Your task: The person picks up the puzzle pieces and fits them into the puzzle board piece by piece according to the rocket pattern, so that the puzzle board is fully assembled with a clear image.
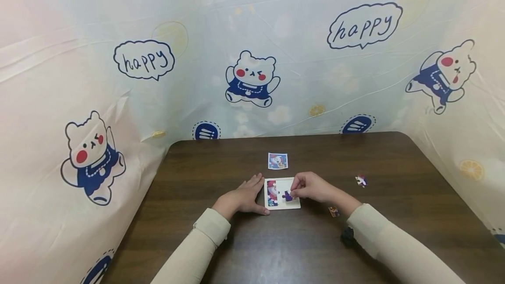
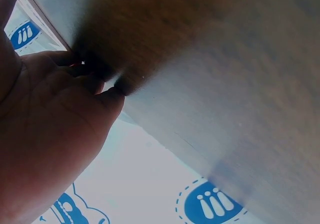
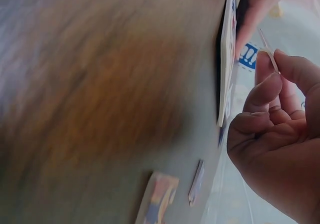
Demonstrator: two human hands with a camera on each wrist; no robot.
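Note:
A white puzzle tray [image 1: 291, 204] lies on the brown table, with colourful pieces [image 1: 272, 193] filling its left side. My right hand [image 1: 313, 187] pinches a purple puzzle piece [image 1: 287, 196] between thumb and fingertips over the tray's bare right part. In the right wrist view the pinched piece [image 3: 273, 61] appears edge-on, held above the tray [image 3: 226, 58]. My left hand [image 1: 245, 197] rests at the tray's left edge, its fingers extended and its thumb near the lower left corner. The left wrist view shows that hand [image 2: 60, 108] from the palm side, without the tray.
A small picture card [image 1: 278, 161] lies behind the tray. To the right are two loose puzzle pieces, one pale and purple [image 1: 361, 181], one orange-brown [image 1: 333, 211] beside the right forearm. A printed cloth [image 1: 300, 78] hangs around the table's [image 1: 221, 157] back and sides.

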